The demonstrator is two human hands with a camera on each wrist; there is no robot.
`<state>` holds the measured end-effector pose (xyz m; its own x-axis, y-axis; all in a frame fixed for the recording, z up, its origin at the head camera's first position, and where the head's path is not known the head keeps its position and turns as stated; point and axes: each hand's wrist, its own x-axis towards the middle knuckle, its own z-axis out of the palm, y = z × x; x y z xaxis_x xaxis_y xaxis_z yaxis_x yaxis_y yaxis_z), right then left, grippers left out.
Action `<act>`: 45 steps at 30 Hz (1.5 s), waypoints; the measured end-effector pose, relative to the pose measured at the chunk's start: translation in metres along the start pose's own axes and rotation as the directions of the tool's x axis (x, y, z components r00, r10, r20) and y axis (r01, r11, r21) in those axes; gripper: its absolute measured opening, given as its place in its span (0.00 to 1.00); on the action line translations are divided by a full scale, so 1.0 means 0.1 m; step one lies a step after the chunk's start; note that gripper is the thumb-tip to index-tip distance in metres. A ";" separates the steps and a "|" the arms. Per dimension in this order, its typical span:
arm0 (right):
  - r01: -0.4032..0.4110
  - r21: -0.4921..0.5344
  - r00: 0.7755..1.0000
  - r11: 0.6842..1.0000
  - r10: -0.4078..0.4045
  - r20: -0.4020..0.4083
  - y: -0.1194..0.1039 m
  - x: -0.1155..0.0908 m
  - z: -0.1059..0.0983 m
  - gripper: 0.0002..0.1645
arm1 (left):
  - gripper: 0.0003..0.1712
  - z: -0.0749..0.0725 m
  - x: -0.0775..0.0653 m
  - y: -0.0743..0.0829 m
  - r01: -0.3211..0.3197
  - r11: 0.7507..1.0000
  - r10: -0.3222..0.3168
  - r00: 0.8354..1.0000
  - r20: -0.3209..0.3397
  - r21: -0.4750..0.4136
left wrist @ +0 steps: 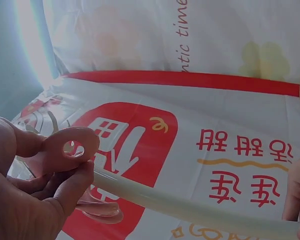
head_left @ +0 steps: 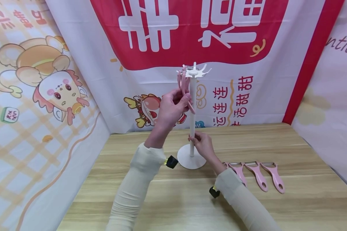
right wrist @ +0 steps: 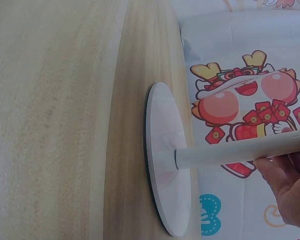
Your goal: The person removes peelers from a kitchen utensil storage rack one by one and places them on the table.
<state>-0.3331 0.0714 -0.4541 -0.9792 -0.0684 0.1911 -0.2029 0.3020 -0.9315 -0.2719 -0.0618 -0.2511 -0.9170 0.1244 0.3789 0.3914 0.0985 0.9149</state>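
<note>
I have the left hand (head_left: 173,106) pinching a pink peeler (left wrist: 91,141) by its handle, left of the white stand (head_left: 192,118) near its top; the right hand (head_left: 203,144) grips the stand low. Sideways pressure could tip the stand if that grip slackens, and a crooked angle could jostle the neighbouring pink handle (left wrist: 100,211). More peelers (head_left: 259,176) lie right of the stand.

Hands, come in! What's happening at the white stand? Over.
Left hand: holding pink peeler near top of white stand. Right hand: gripping stand lower down. Another pink piece close by, might crowd left hand. Over.
</note>
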 end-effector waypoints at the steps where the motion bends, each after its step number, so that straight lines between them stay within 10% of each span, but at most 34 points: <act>1: -0.003 -0.002 1.000 1.000 0.003 0.000 0.00 0.00 0.00 0.10 | 0.26 0.00 -0.01 0.01 0.000 1.000 0.000 1.000 0.004 -0.003; 28: 0.008 -0.020 1.000 1.000 -0.008 0.001 0.00 -0.01 -0.01 0.11 | 0.27 -0.17 -0.25 0.21 -0.070 0.997 0.069 0.997 0.016 0.045; 45: -0.002 -0.003 1.000 1.000 0.002 0.015 -0.03 -0.03 -0.01 0.13 | 0.18 -0.43 -0.50 0.01 -0.004 0.986 0.000 1.000 0.027 0.167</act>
<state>-0.3299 0.0716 -0.4516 -0.9794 -0.0822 0.1845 -0.2010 0.3053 -0.9308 -0.2292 -0.1099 -0.2636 -0.9148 0.1506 0.3747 0.4024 0.2616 0.8773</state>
